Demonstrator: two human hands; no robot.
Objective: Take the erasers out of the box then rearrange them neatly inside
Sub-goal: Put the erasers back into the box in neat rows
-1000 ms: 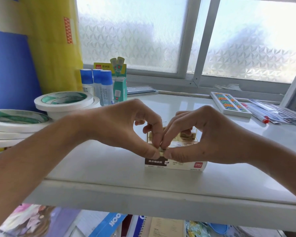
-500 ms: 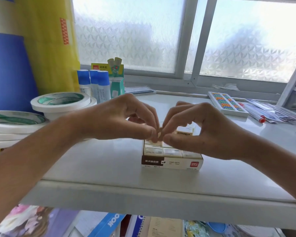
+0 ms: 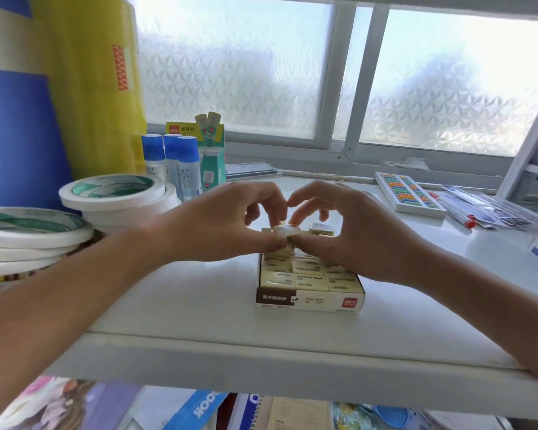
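A shallow eraser box (image 3: 309, 301) with a brown and white front stands on the white shelf, filled with several cream wrapped erasers (image 3: 295, 276) in rows. My left hand (image 3: 218, 225) and my right hand (image 3: 354, 234) meet just above the box's rear half. Together their thumbs and forefingers pinch one wrapped eraser (image 3: 288, 230), lifted clear of the rows. Another eraser (image 3: 322, 228) shows behind my right fingers; whether it lies in the box or on the shelf I cannot tell.
Stacked rolls of white tape (image 3: 112, 193) sit at the left, with blue-capped glue sticks (image 3: 180, 162) and a green display box (image 3: 212, 150) behind. A small abacus (image 3: 406, 193), a red-tipped marker (image 3: 457, 209) and plastic sleeves lie at the right. The shelf's front edge (image 3: 261, 361) is near; books sit below.
Both hands rose from pressing low at the box's front to holding an eraser above it. The rows of erasers, earlier covered by the hands, now show.
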